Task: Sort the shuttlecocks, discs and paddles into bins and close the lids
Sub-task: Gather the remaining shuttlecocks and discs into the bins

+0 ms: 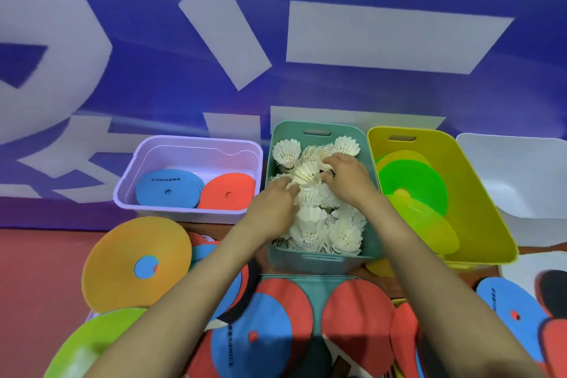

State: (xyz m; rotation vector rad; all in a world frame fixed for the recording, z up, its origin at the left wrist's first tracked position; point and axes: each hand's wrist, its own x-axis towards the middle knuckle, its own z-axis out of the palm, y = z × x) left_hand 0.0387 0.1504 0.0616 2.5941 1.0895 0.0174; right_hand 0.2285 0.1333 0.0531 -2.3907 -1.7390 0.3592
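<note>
Inside teal plastic bin [319,258]: white feather shuttlecocks [313,224], heaped, with both hands on the pile.
Left hand [273,202] lies with fingers fairly straight on the heap by the bin's left wall. Right hand [346,175] sits farther towards the far end, fingers curved over a shuttlecock; whether it grips or only presses cannot be told. Bin's long axis runs away from the person. Teal flat lid [319,288] lies just near-side of the bin, partly under red foam discs [356,316]. It probably needs clearing, and the heap settling, before closing. Left of bin: lavender plastic bin [187,144]. Right of bin: yellow plastic bin [478,193].
</note>
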